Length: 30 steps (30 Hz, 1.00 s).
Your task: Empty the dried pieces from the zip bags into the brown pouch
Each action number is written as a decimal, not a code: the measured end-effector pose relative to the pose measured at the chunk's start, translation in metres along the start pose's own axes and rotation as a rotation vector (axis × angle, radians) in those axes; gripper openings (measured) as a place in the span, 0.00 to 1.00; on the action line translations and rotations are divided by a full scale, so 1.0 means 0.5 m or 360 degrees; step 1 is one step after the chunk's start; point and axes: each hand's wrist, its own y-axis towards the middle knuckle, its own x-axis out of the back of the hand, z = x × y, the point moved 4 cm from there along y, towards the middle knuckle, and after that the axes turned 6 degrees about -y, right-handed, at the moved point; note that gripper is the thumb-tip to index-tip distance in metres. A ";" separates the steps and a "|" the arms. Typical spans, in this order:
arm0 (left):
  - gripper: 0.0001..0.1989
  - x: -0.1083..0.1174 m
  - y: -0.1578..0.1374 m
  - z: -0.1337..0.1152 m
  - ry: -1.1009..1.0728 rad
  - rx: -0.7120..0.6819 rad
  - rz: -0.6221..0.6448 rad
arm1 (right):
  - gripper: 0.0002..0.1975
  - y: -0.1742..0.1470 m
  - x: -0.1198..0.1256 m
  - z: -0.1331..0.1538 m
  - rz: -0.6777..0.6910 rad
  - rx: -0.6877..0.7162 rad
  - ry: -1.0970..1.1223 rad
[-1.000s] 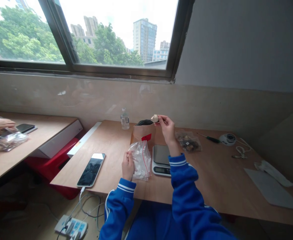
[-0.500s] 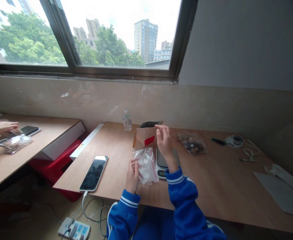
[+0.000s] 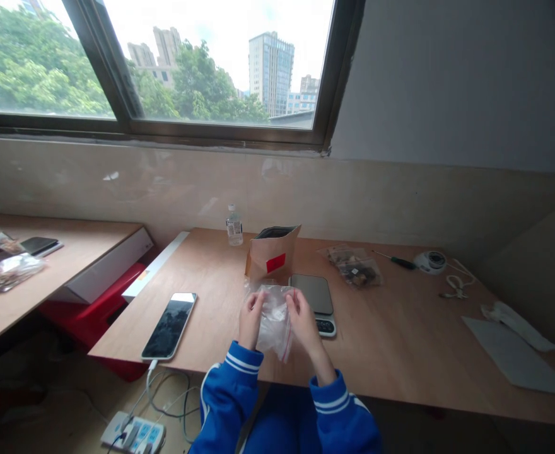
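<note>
- The desk is brown and long. Near its front edge is the clear bag, the middle of my clock.
- The paper bag stands up at 12 o'clock. Its top is open, and 1 red patch is on its front.
- The clear bag hangs between the 2 hands. It is thin and crinkly, and I can't tell if anything is inside.
- The scale sits flat at 2 o'clock, just behind the right hand.
- The right hand pinches the clear bag's top at 1 o'clock.
- The left hand pinches the same top at 11 o'clock.
- The phone lies at 9 o'clock, with a white cord in its end.
- The bottle stands at 11 o'clock, by the wall.
- The screwdriver lies far off at 2 o'clock.
</note>
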 end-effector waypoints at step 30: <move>0.19 -0.018 0.014 0.014 0.1611 -0.0689 -0.0055 | 0.14 0.060 0.168 -0.167 -0.0843 0.0161 -0.0706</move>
